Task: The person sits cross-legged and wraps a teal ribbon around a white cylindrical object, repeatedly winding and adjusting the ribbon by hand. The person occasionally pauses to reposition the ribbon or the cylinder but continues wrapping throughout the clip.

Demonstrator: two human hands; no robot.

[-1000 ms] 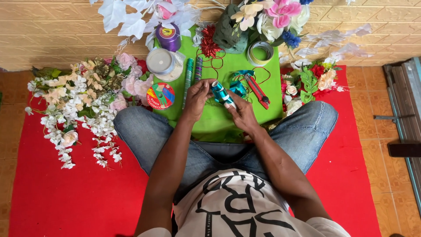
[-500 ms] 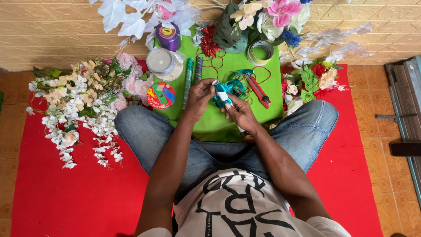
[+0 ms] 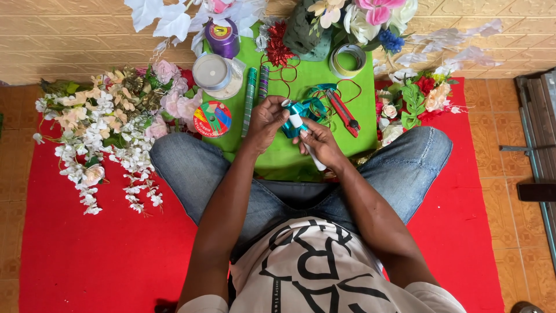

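Above the near edge of the green mat (image 3: 347, 87), just over my lap, I held the teal ribbon (image 3: 301, 113) against a white stick (image 3: 307, 145), so both stayed clear of the clutter. My left hand (image 3: 265, 119) was closed around the upper part of the ribbon, fingers curled in to pinch its loops together. My right hand (image 3: 319, 139) was closed on the stick lower down, thumb and fingers pressing the ribbon to it so it could not slip; the stick's lower end poked out below that hand. I kept both hands close to each other, almost touching, because the piece was small. Just right of them on the mat lay the red cutter (image 3: 344, 113), within easy reach, with loose red cord (image 3: 353, 87) around it. To the left lay two slim green rolls (image 3: 250, 98) and a round multicoloured ribbon spool (image 3: 212, 119). Toward the far edge stood a white spool (image 3: 213, 72) and a purple spool (image 3: 222, 36). White and pink artificial flowers (image 3: 110, 127) lay heaped on the red cloth (image 3: 87, 249) off the mat's left edge.
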